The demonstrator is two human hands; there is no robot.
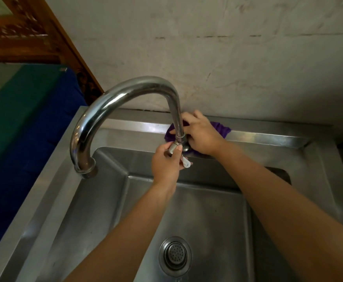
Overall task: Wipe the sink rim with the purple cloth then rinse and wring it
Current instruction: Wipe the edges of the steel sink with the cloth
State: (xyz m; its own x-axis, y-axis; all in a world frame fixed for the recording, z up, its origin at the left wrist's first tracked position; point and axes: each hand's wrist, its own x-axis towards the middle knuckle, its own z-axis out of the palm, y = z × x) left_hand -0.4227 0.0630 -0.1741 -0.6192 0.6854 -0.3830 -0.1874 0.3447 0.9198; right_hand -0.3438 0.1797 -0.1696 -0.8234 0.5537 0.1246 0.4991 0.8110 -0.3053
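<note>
Purple cloth [219, 128] bunched on the back rim of the steel sink [268, 137], right at the base of the tap [125, 92], close under the stained wall [227, 58]. Right hand [201, 135] pressed flat on top of it, fingers [189, 119] spread slightly and curled over the fabric, reaching behind the tap's upright pipe. Left hand [166, 161] raised over the basin, fingers closed around the tap's lever handle [173, 148], a small white tip [187, 162] sticking out below the palm. Round drain strainer [175, 256] at the basin's bottom. Blue and green surface [24, 119] off to the left.
</note>
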